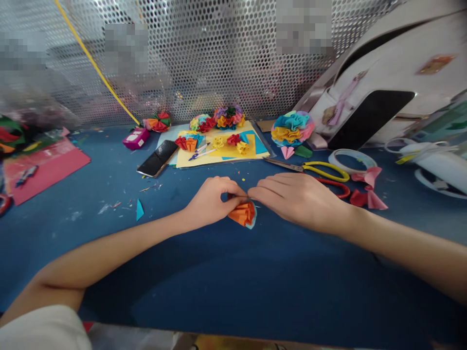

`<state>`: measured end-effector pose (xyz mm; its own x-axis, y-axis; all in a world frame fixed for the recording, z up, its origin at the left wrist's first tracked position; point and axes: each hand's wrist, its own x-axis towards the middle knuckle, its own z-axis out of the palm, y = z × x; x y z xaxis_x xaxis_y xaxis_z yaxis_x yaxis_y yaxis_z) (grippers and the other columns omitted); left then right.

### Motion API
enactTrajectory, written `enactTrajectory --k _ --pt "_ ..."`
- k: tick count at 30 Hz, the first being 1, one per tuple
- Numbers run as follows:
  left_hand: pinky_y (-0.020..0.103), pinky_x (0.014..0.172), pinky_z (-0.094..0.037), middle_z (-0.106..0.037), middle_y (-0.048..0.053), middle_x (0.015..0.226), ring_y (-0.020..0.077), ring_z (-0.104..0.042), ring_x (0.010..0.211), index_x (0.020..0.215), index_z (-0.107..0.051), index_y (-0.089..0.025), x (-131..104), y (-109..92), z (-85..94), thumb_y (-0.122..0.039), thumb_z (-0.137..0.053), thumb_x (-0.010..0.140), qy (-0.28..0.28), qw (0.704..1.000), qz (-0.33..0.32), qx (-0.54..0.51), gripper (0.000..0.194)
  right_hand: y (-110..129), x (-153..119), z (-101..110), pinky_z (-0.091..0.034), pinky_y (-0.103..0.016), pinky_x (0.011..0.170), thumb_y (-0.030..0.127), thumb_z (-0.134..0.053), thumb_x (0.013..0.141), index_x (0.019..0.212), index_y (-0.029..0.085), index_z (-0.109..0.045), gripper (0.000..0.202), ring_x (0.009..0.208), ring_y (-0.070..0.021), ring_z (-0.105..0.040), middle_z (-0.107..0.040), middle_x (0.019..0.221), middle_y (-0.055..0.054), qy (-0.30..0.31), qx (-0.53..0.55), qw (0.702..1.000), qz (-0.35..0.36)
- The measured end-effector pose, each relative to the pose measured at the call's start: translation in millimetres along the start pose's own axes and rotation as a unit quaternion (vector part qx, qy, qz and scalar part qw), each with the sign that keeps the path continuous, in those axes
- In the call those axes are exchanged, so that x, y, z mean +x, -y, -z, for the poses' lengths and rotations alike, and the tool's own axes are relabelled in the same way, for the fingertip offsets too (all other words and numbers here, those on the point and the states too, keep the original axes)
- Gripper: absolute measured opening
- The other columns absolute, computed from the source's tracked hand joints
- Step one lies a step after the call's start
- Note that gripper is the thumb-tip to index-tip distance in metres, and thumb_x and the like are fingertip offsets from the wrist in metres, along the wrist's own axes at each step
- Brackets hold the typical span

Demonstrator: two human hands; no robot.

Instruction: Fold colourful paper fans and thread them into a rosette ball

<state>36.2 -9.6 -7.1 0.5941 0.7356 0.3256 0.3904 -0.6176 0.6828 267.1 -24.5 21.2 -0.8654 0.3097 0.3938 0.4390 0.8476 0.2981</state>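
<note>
Pleated paper (242, 214) seemed light, crushable, best held where gathered; left hand (213, 200) pinched it between edges of tabletop (226, 287); right hand's (301, 197) grip was unclear.

Orange paper (242, 214) with creased matt folds, smooth matt tabletop (219, 282), perforated metal panel (189, 63), glossy black phone (372, 119), yellow scissors handles (326, 164) of smooth plastic

By the near left corner of the blue, flat-topped table (237, 291), I wear a plain white short sleeve (47, 328) of smooth cloth, its rounded hem ending just above my elbow. Below it my slim left forearm (127, 245) is bare, down through my ungloved left hand (213, 200). Toward the table's right edge, my right forearm (397, 248) and slender-fingered right hand (297, 198) show bare too.
</note>
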Motion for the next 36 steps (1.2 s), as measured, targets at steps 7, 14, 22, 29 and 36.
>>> enactTrajectory --k 7,14,22,29,36 --pt "0.026 0.063 -0.053 -0.079 0.004 0.076 0.0158 -0.070 0.069 0.078 -0.084 -0.018 2.7 1.2 2.9 -0.011 -0.070 0.082 0.002 0.991 0.067 -0.116 0.016 -7.4 -3.5 2.8 -0.043 -0.030 0.065 0.020 -0.040 0.109 0.098 0.019 -0.063 0.026 0.073 -0.0169 -0.064 -0.073 0.088 -0.005 -0.006 0.050 0.997 -0.054" --pt "0.023 0.056 -0.049 -0.078 0.004 0.071 0.0120 -0.064 0.059 0.069 -0.079 -0.015 3.8 0.3 4.2 -0.013 -0.072 0.076 0.012 0.978 0.122 -0.171 0.010 -8.7 -5.8 5.9 -0.042 -0.030 0.065 0.016 -0.039 0.108 0.101 0.019 -0.062 0.024 0.071 -0.0168 -0.064 -0.072 0.085 -0.003 -0.008 0.075 0.996 -0.043" --pt "0.021 0.055 -0.040 -0.073 0.001 0.065 0.0080 -0.055 0.057 0.059 -0.068 -0.014 4.6 -4.3 2.0 -0.016 -0.075 0.071 0.013 0.964 0.181 -0.195 0.014 -4.9 -4.4 0.8 -0.040 -0.030 0.065 0.014 -0.042 0.107 0.097 0.018 -0.063 0.023 0.068 -0.0166 -0.059 -0.068 0.081 -0.003 -0.029 0.097 0.994 -0.035" --pt "0.023 0.061 -0.039 -0.068 -0.002 0.065 0.0089 -0.053 0.063 0.061 -0.065 -0.016 0.5 -10.4 -1.2 -0.011 -0.076 0.074 -0.021 0.986 0.095 -0.134 0.018 3.1 1.3 -5.7 -0.043 -0.029 0.066 0.031 -0.038 0.111 0.097 0.017 -0.061 0.030 0.074 -0.0176 -0.060 -0.064 0.084 -0.004 0.010 0.154 0.986 -0.061" --pt "0.022 0.062 -0.041 -0.063 -0.004 0.067 0.0092 -0.056 0.065 0.070 -0.061 -0.017 -2.4 -18.0 -0.7 -0.014 -0.079 0.077 -0.037 0.987 0.086 -0.128 0.019 8.3 1.8 -15.2 -0.035 -0.026 0.056 0.028 -0.038 0.111 0.091 0.021 -0.050 0.024 0.063 -0.0148 -0.054 -0.058 0.079 0.000 0.020 0.208 0.971 -0.114"
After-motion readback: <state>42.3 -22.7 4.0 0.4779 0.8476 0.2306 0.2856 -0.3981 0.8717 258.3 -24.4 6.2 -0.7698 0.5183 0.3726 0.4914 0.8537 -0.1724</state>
